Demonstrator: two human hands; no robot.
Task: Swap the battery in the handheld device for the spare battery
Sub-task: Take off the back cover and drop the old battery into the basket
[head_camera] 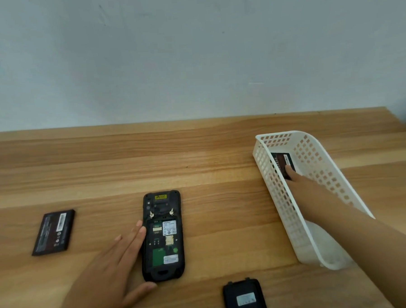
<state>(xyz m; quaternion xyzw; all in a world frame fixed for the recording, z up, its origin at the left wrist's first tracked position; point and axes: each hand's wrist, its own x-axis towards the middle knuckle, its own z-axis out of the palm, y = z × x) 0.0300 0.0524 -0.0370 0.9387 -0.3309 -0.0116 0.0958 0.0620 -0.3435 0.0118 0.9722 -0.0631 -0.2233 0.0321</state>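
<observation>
The left hand (113, 264) lies flat with fingers (133, 237) spread; the right hand (302, 184) stretches forward, arm extended, fingertips down.

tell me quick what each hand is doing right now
Left hand: open, flat against the left side of the handheld device, holding nothing.
Right hand: reaching into the white basket, touching the spare battery; grip cannot be told.

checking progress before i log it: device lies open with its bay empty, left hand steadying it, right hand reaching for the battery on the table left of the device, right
Not quite. The head view shows the right hand reaching into the white basket for the battery there. The battery on the table lies untouched. The rest holds: the device is open and empty, left hand steadying it.
</observation>
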